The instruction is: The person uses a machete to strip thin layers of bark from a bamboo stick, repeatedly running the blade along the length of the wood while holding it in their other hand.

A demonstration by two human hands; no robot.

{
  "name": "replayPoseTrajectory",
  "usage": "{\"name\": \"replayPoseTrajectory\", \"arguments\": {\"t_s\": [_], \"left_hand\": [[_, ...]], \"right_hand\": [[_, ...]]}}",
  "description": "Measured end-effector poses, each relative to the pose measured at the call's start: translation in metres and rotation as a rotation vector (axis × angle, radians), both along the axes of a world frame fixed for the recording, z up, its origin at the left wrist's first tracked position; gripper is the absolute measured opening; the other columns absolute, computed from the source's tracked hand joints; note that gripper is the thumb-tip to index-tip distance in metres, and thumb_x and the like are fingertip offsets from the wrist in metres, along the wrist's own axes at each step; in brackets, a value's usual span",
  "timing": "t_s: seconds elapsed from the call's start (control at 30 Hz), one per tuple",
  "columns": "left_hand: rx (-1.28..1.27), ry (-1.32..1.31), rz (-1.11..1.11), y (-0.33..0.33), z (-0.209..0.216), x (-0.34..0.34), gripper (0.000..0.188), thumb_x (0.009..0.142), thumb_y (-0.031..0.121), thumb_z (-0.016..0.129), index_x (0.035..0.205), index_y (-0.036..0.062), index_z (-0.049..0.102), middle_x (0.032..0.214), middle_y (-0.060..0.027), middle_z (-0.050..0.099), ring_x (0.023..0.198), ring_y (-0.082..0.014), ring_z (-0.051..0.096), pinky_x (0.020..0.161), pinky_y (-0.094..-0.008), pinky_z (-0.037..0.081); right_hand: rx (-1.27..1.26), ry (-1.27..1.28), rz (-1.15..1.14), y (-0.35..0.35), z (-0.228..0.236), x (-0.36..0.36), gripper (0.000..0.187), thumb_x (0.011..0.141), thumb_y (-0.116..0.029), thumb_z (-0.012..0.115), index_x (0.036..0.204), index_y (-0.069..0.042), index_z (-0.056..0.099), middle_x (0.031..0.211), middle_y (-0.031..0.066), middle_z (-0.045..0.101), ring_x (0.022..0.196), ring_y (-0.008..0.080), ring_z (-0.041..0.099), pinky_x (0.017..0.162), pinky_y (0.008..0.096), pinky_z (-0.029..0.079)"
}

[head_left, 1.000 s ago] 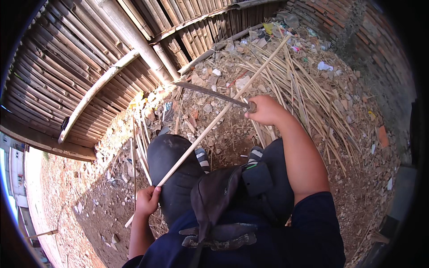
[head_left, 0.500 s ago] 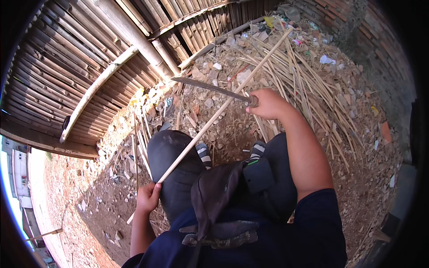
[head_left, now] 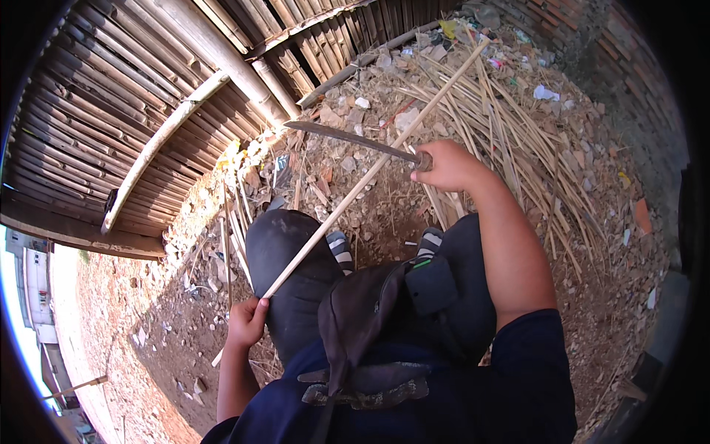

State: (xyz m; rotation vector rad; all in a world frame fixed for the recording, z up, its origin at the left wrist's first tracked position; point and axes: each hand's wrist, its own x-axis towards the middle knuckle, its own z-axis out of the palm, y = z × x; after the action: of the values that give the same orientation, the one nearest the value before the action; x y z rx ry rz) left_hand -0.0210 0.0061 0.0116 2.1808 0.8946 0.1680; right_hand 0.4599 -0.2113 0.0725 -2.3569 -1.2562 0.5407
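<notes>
My left hand grips the near end of a long pale bamboo stick, beside my left knee. The stick slants up and away to the right, its far tip over the heap of cut sticks. My right hand holds the handle of a long dark knife, whose blade points left and crosses the stick about halfway along. The blade lies against or just over the stick. I am squatting; my dark trousers and striped socks show below.
A heap of thin bamboo sticks covers the ground ahead and to the right. A bamboo slat fence with a thick pole runs along the left. A brick wall stands at right. Stones and shavings litter the dirt.
The knife and my right hand have shifted slightly up and to the right along the stick. My left hand keeps its hold on the near end.
</notes>
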Motion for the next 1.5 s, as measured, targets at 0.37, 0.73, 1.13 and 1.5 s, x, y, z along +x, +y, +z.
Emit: {"name": "replayPoseTrajectory", "arguments": {"t_s": [0.37,0.73,1.13,1.5], "left_hand": [[0.023,0.015,0.009,-0.001,0.001,0.001,0.052,0.101,0.032,0.063,0.062,0.0012,0.049,0.05,-0.005,0.043,0.05,-0.0104,0.039,0.047,-0.035,0.031],[0.05,0.023,0.037,0.002,-0.006,-0.003,0.051,0.1,0.033,0.064,0.062,0.0013,0.05,0.05,-0.0063,0.044,0.048,-0.0126,0.041,0.047,-0.035,0.034],[0.045,0.068,0.026,-0.006,0.015,0.01,0.053,0.1,0.035,0.063,0.062,0.0007,0.051,0.05,-0.0078,0.047,0.05,-0.0133,0.043,0.048,-0.0364,0.035],[0.184,0.063,0.007,-0.01,0.012,0.01,0.052,0.098,0.035,0.063,0.059,0.0019,0.052,0.051,-0.0164,0.05,0.045,-0.032,0.051,0.048,-0.0435,0.038]], "right_hand": [[-0.001,0.003,-0.009,-0.002,-0.006,0.004,0.057,0.079,-0.034,0.08,0.124,-0.002,0.067,0.113,0.0244,0.069,0.109,0.0392,0.066,0.096,0.0432,0.051],[0.022,0.003,-0.004,-0.004,-0.004,0.002,0.054,0.079,-0.033,0.08,0.121,-0.002,0.068,0.11,0.023,0.07,0.105,0.0383,0.067,0.093,0.0439,0.052],[-0.099,0.023,-0.116,-0.004,0.016,0.0,0.042,0.081,-0.032,0.078,0.111,-0.005,0.071,0.1,0.0215,0.071,0.098,0.0371,0.068,0.088,0.0449,0.053],[-0.09,-0.137,-0.086,0.009,-0.005,-0.005,0.035,0.077,-0.02,0.071,0.111,-0.013,0.073,0.102,0.0192,0.071,0.103,0.035,0.068,0.09,0.0467,0.054]]}}
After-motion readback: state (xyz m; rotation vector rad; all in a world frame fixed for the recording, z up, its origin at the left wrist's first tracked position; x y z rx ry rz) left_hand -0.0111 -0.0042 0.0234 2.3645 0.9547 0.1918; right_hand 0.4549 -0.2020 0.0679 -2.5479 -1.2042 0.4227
